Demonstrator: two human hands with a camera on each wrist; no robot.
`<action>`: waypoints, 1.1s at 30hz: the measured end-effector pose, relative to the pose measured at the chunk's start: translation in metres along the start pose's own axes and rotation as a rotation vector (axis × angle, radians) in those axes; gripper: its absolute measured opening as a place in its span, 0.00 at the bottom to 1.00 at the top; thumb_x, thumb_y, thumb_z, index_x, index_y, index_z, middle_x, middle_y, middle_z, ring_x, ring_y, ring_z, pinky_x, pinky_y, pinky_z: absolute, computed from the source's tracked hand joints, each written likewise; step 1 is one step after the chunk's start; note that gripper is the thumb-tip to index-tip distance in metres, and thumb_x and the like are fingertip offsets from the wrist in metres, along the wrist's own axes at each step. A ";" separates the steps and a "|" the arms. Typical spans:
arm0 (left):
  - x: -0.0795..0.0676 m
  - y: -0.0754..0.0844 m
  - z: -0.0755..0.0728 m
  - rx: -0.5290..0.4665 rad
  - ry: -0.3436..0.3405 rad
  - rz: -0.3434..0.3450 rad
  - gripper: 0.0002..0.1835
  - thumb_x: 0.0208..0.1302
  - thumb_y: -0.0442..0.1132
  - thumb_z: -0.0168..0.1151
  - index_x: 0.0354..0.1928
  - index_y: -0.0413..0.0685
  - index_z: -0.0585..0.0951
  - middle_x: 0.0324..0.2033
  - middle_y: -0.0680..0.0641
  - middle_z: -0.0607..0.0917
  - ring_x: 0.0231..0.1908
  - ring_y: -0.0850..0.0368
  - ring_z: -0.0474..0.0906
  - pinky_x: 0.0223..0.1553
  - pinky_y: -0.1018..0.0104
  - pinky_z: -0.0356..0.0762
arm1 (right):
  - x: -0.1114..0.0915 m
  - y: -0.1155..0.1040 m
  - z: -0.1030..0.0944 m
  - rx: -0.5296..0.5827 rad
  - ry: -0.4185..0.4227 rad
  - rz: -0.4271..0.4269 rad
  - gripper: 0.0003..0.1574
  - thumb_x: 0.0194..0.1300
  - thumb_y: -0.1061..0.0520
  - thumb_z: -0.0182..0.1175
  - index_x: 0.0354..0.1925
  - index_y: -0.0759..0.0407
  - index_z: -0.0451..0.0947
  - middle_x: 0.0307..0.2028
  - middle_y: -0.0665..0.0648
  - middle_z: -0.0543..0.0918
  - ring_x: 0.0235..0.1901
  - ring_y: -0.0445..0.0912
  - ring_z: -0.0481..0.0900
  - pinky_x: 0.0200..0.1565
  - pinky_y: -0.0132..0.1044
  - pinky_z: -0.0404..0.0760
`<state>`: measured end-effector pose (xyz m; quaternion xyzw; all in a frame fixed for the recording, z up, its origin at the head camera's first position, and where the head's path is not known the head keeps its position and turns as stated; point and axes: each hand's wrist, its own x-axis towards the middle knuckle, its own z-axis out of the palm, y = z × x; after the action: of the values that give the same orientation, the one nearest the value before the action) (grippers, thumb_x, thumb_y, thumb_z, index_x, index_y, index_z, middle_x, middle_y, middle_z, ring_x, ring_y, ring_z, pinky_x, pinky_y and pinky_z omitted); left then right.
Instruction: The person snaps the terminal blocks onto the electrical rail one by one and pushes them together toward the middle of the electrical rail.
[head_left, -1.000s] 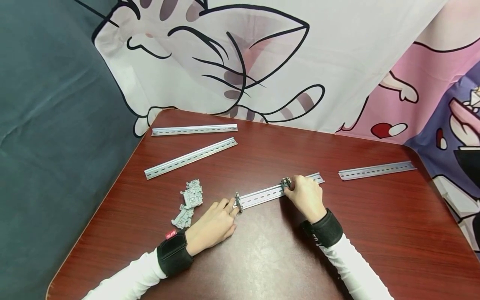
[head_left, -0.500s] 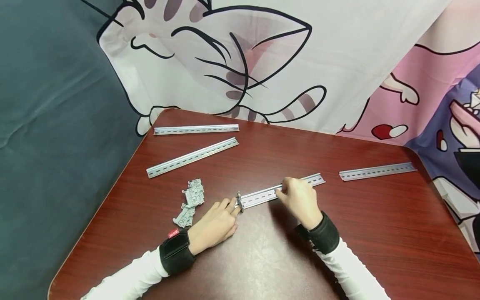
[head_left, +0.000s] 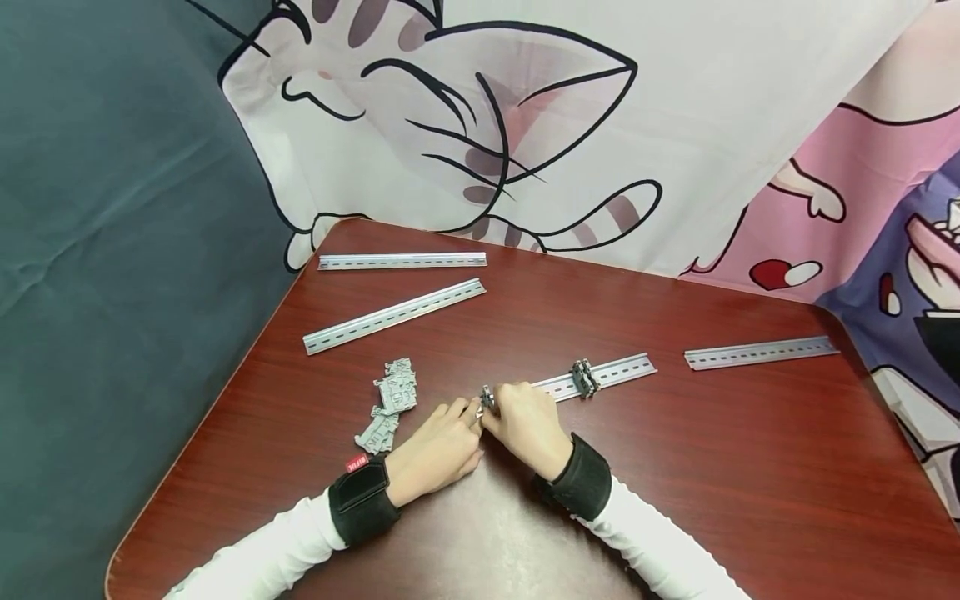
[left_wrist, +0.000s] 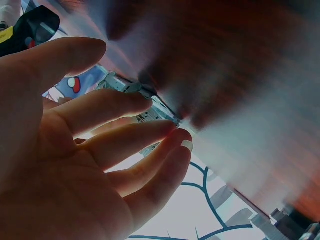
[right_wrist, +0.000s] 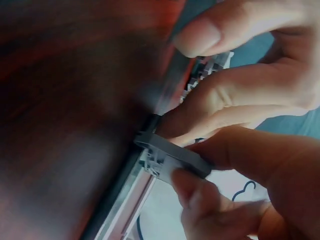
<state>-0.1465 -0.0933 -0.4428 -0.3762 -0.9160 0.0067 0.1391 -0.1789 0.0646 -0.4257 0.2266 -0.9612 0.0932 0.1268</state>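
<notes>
The metal strip (head_left: pixel 621 370) lies on the bench (head_left: pixel 712 475) on a slant, running from eight o'clock up to two o'clock. At its eight o'clock end sits a small grey clip (head_left: pixel 487 398), and the right hand (head_left: pixel 528 429) has it in a close pinch, thumb and finger meeting its two faces; that grip leaves no gap beyond the clip's own thickness. The left hand (head_left: pixel 438 450), at nine o'clock from the right one, has a loose grip with nothing in it: the fingers reach out nearly straight, tips at the strip's end.

A dark clip (head_left: pixel 585 379) stands across the same strip, at two o'clock from the right hand. Loose grey pieces (head_left: pixel 396 387) lie at ten to eleven o'clock from the left hand. A slanted strip (head_left: pixel 395 317) rests at ten o'clock from the right hand.

The step in hand looks to be placing or adjusting the grey clip on the strip. The next move probably calls for a steady strip under the left fingertips and an even pinch, with the clip square across the edges. Whether it is fully seated is hard to say, as fingers cover much of it.
</notes>
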 end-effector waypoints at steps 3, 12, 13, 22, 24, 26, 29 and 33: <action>0.000 -0.001 -0.001 -0.005 0.005 -0.005 0.16 0.55 0.50 0.66 0.35 0.43 0.85 0.49 0.41 0.84 0.39 0.53 0.72 0.36 0.63 0.72 | 0.001 0.000 0.002 0.003 0.003 0.024 0.22 0.45 0.51 0.69 0.11 0.48 0.64 0.10 0.48 0.72 0.11 0.48 0.70 0.13 0.42 0.65; 0.003 -0.002 -0.001 -0.021 -0.004 0.001 0.14 0.56 0.49 0.66 0.32 0.45 0.85 0.47 0.43 0.84 0.40 0.53 0.72 0.37 0.62 0.73 | 0.004 0.001 0.001 0.027 -0.017 0.077 0.24 0.44 0.50 0.70 0.10 0.48 0.64 0.11 0.50 0.73 0.12 0.50 0.71 0.14 0.43 0.66; 0.003 -0.003 -0.001 -0.019 0.001 0.002 0.14 0.56 0.49 0.66 0.32 0.45 0.84 0.46 0.44 0.84 0.40 0.53 0.72 0.37 0.62 0.73 | 0.004 0.001 0.001 0.030 -0.020 0.079 0.24 0.44 0.49 0.70 0.10 0.48 0.64 0.11 0.50 0.73 0.12 0.50 0.71 0.14 0.43 0.66; 0.003 -0.007 -0.003 -0.064 0.000 -0.015 0.14 0.58 0.48 0.65 0.39 0.46 0.84 0.48 0.43 0.84 0.42 0.52 0.73 0.35 0.63 0.74 | 0.003 0.008 -0.001 0.043 -0.002 0.071 0.23 0.45 0.51 0.70 0.10 0.48 0.64 0.10 0.48 0.71 0.11 0.47 0.68 0.14 0.42 0.64; 0.003 -0.007 -0.003 -0.072 -0.013 -0.021 0.15 0.59 0.48 0.65 0.42 0.46 0.85 0.49 0.43 0.84 0.42 0.51 0.73 0.35 0.62 0.74 | 0.003 0.011 0.000 0.048 -0.004 0.073 0.23 0.44 0.52 0.69 0.10 0.48 0.64 0.10 0.48 0.71 0.10 0.46 0.67 0.13 0.41 0.64; 0.003 -0.008 -0.003 -0.079 -0.018 -0.026 0.16 0.59 0.48 0.65 0.44 0.47 0.85 0.50 0.43 0.84 0.41 0.52 0.73 0.36 0.62 0.74 | 0.002 0.012 0.000 0.053 -0.003 0.076 0.22 0.43 0.54 0.69 0.10 0.48 0.64 0.10 0.47 0.70 0.10 0.45 0.66 0.13 0.41 0.63; 0.003 -0.007 -0.001 -0.074 -0.026 -0.027 0.17 0.59 0.49 0.64 0.46 0.47 0.84 0.50 0.43 0.84 0.41 0.52 0.72 0.37 0.62 0.73 | 0.001 0.015 0.001 0.050 0.001 0.078 0.22 0.43 0.56 0.68 0.10 0.48 0.63 0.09 0.47 0.68 0.10 0.44 0.65 0.13 0.40 0.62; 0.003 -0.005 0.001 -0.086 -0.030 -0.034 0.17 0.60 0.49 0.64 0.45 0.47 0.84 0.50 0.43 0.84 0.41 0.52 0.72 0.37 0.62 0.73 | 0.000 0.018 0.001 0.039 0.004 0.079 0.22 0.42 0.55 0.68 0.10 0.48 0.63 0.09 0.47 0.68 0.10 0.45 0.66 0.13 0.41 0.63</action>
<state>-0.1523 -0.0952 -0.4420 -0.3660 -0.9238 -0.0293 0.1089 -0.1874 0.0805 -0.4292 0.1907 -0.9672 0.1170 0.1203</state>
